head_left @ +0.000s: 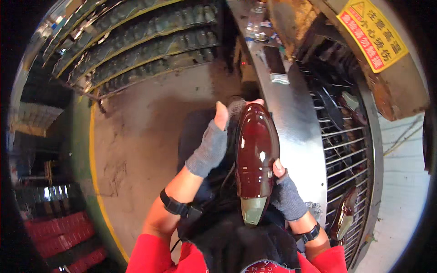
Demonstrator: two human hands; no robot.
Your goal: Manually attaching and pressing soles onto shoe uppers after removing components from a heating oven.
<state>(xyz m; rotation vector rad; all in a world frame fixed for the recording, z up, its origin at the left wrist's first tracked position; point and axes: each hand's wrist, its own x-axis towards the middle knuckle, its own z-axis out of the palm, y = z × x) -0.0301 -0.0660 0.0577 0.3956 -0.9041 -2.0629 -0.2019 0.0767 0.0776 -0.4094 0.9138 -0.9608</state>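
A glossy dark red shoe (pixel 258 145) on a grey-green last (pixel 254 210) is in front of me, its toe pointing away. My right hand (pixel 288 193), in a grey fingerless glove, grips its right side near the heel. The thumb presses on the edge and the other fingers are hidden beneath. At the far left of the toe is my left hand (pixel 210 141), gloved the same way. Its thumb stands up, apart from the shoe, while its fingers stretch behind the toe tip. Whether they touch the toe, I cannot tell.
Along my right runs a metal ledge (pixel 298 136) bearing a dark flat object (pixel 275 60). Beyond it, a barred rack (pixel 343 170) holds another red shoe (pixel 344 214) under a yellow-and-red warning sign (pixel 373 34). Shelves of lasts (pixel 150 50) stand far left; red items (pixel 59 239) lie lower left.
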